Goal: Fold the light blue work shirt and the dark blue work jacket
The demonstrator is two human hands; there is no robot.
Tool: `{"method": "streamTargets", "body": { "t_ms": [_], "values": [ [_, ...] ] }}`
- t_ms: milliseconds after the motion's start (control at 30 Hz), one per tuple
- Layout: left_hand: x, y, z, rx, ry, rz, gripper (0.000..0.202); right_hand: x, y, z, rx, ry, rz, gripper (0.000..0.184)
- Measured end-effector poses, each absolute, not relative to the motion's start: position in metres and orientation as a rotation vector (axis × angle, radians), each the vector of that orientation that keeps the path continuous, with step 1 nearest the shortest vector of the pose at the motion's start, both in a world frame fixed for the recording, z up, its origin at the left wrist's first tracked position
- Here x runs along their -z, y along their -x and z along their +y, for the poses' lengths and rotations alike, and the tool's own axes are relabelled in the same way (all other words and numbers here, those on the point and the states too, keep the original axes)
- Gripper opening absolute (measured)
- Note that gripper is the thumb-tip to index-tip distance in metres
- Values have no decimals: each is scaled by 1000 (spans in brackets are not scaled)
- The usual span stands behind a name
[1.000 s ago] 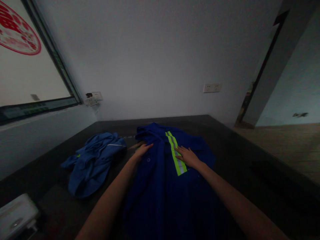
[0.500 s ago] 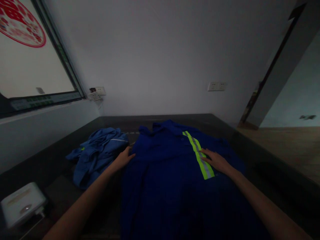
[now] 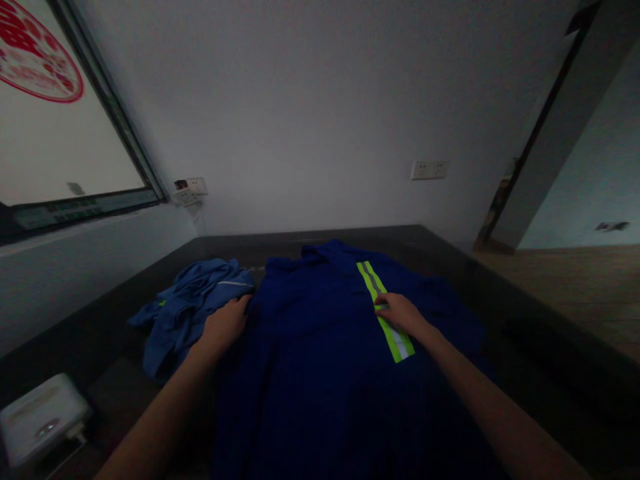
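Note:
A dark blue work jacket (image 3: 320, 347) with a yellow-green and grey reflective strip (image 3: 367, 277) lies spread on the dark table, its collar toward the wall. My left hand (image 3: 230, 323) is closed at the jacket's left edge, the fingertips partly hidden by the cloth. On the reflective strip rests my right hand (image 3: 403, 313), thumb and fingers curled together on the fabric. Left of the jacket, close to my left hand, lies a crumpled lighter blue garment (image 3: 185, 307) with a pale stripe. Shadow hides the jacket's near part.
The black table (image 3: 425, 243) meets the wall at the back. A white box-like device (image 3: 45, 413) with a cord sits at the near left. Wall sockets (image 3: 430, 170) are above the table, and a window (image 3: 65, 147) is at the left.
Both hands have moved left. The jacket and its strip have shifted slightly left, and its left edge now lies nearer the crumpled garment. The fingers of my right hand are more curled.

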State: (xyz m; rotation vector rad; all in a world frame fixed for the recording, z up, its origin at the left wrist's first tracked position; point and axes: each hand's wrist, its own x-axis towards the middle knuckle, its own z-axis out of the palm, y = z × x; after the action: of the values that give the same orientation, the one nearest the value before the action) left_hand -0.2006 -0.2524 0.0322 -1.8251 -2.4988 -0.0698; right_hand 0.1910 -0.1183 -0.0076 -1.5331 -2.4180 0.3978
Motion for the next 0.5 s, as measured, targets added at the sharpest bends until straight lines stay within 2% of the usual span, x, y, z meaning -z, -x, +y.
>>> {"method": "streamTargets", "body": {
  "t_ms": [133,233,367,500],
  "values": [
    [-33,217,-218,383,1876,-2674,34,21,-187,-116,-383,1513,-2379,26],
    [-26,233,-201,465,1825,-2910,26,28,-196,-110,-451,1464,-2335,23],
    [-15,242,-197,563,1904,-3020,27,27,-212,-103,-472,1450,-2297,23],
    [-10,242,-201,741,2081,-3165,38,22,-221,-100,-482,1441,-2282,24]
  ]
}}
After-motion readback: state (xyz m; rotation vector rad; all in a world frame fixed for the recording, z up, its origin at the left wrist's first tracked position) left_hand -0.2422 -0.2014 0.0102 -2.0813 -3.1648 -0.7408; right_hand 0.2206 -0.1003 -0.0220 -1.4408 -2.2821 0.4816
